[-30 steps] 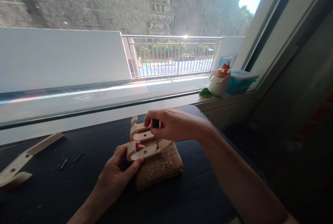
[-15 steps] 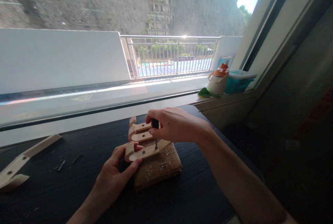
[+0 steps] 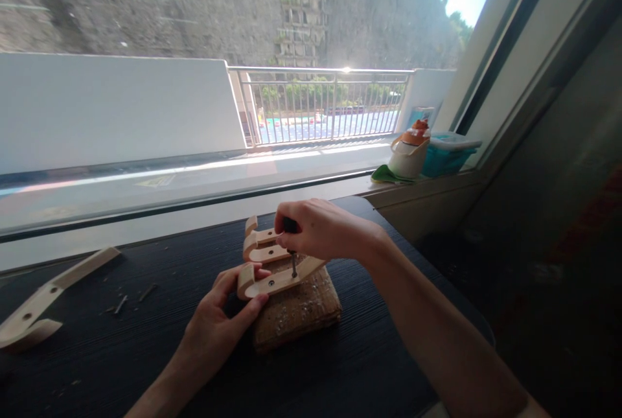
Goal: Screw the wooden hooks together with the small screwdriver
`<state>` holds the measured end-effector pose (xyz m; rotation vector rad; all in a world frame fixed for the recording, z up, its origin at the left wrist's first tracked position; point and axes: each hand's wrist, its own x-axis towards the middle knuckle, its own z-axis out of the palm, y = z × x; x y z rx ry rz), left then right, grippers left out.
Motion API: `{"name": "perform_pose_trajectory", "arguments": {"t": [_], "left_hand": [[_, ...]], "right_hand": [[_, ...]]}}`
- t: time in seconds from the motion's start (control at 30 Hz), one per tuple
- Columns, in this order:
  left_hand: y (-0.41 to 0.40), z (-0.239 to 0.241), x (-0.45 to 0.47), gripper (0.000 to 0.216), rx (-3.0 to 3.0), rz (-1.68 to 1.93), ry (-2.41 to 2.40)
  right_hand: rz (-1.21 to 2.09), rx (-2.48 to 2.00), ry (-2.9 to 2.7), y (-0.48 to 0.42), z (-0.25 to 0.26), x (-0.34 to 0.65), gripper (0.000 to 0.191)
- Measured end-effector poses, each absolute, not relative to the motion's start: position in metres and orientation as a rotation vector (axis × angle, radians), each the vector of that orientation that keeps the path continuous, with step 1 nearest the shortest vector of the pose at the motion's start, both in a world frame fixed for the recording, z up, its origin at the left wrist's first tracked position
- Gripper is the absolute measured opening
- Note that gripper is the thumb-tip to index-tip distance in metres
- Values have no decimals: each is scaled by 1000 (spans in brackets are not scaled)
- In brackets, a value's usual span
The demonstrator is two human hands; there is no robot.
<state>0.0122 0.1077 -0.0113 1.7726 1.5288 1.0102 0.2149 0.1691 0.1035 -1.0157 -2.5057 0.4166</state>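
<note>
A wooden board [image 3: 296, 311] with light wooden hooks lies on the dark table [image 3: 146, 366]. My left hand [image 3: 218, 321] pinches the curled end of the nearest hook [image 3: 272, 282] between thumb and fingers. My right hand [image 3: 325, 231] is closed round a short black-handled screwdriver [image 3: 292, 256], held upright with its tip on that hook. Two more hooks [image 3: 260, 246] sit on the board just behind, partly hidden by my right hand.
A loose wooden hook [image 3: 36, 304] lies at the table's left edge, with a few screws [image 3: 131, 298] and shavings nearby. On the window sill at the right stand a white pot [image 3: 407, 152] and a teal box [image 3: 449, 153]. A window runs behind the table.
My right hand has turned slightly on the screwdriver, with its fingers shifted round the handle. My left hand and the hook stay put.
</note>
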Motion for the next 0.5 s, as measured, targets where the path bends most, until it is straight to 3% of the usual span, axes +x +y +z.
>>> {"name": "perform_pose_trajectory", "arguments": {"t": [0.3,0.5], "left_hand": [[105,-6,13,38,1789,1028,1527],[106,-14,11,38,1754,1048,1470]], "right_hand": [[458,-949,-2603,162,110,218,18],[544,-1160,-2461,172,103,219,18]]}}
